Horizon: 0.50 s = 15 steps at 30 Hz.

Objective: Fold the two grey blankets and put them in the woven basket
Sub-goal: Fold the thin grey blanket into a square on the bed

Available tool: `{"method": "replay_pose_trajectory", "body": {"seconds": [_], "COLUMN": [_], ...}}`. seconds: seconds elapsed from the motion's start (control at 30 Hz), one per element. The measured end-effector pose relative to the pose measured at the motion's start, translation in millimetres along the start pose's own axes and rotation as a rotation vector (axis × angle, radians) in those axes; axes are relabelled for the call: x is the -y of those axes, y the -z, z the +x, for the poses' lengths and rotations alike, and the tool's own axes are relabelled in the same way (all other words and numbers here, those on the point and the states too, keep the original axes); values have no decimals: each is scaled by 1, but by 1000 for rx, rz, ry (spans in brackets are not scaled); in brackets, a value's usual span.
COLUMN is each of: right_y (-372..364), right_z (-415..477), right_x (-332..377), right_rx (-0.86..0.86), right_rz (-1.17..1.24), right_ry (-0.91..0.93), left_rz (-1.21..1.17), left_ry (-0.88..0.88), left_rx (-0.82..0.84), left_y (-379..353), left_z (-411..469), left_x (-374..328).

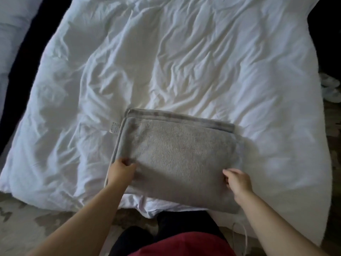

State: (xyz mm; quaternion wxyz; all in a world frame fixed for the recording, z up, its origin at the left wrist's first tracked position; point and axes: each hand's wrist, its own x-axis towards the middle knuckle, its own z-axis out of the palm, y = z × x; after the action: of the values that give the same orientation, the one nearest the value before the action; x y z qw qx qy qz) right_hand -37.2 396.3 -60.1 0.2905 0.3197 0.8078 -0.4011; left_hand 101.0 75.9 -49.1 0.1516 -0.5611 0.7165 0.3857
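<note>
Rumpled white duvet (184,61) covered the bed, filling most of the head view, creased all over. Dark gap ran along the bed's left side, with a pale pillow (13,24) at the far upper left. Patterned carpet (27,215) showed at the lower left. Some white crumpled cloth (332,87) lay off the bed's right edge; could not tell what it was.

One grey blanket (177,156) lay on the duvet near the bed's near edge, folded into a flat rectangle of several layers. Smooth hemmed border ran along its far edge and down its left side. A white care label (115,127) stuck out at the far left corner. Near edge of the blanket overhung the duvet's edge slightly.

Left hand (120,171) gripped the blanket's left edge near the front corner, fingers curled over the fabric and pinching it. Right hand (237,180) rested at the blanket's right side, fingers bent and touching the top layer; whether it actually clamped fabric could not be told from this angle. Both forearms were bare.

At the bottom of the view: red garment (180,244) and dark trousers (134,239) of the person, a thin pale cord (245,235) hanging beside them.
</note>
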Motion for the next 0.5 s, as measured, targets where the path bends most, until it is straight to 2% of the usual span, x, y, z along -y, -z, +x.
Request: {"method": "replay_pose_trajectory", "body": {"seconds": [0.07, 0.13, 0.23, 0.3, 0.37, 0.43, 0.5], "right_y": [3, 3, -8, -19, -27, -32, -34], "right_z": [9, 21, 42, 54, 63, 70, 77], "right_x": [24, 55, 97, 116, 128, 140, 152], "right_rx": [-75, -96, -19, 173, 343, 472, 560], "right_rz": [-292, -445, -582, -642, -827, -1003, -1050], "right_ry": [191, 375, 564, 534, 457, 409, 431], "left_rz": [58, 119, 133, 41, 7, -61, -171], "left_ry": [-40, -75, -105, -53, 4, 15, -36], "left_rx": [-84, -174, -141, -58, 16, 164, 336], "left_y": [1, 5, 9, 10, 13, 21, 32], "left_z": [13, 32, 65, 84, 97, 108, 120], "left_x": [-19, -38, -65, -81, -90, -94, -95]}}
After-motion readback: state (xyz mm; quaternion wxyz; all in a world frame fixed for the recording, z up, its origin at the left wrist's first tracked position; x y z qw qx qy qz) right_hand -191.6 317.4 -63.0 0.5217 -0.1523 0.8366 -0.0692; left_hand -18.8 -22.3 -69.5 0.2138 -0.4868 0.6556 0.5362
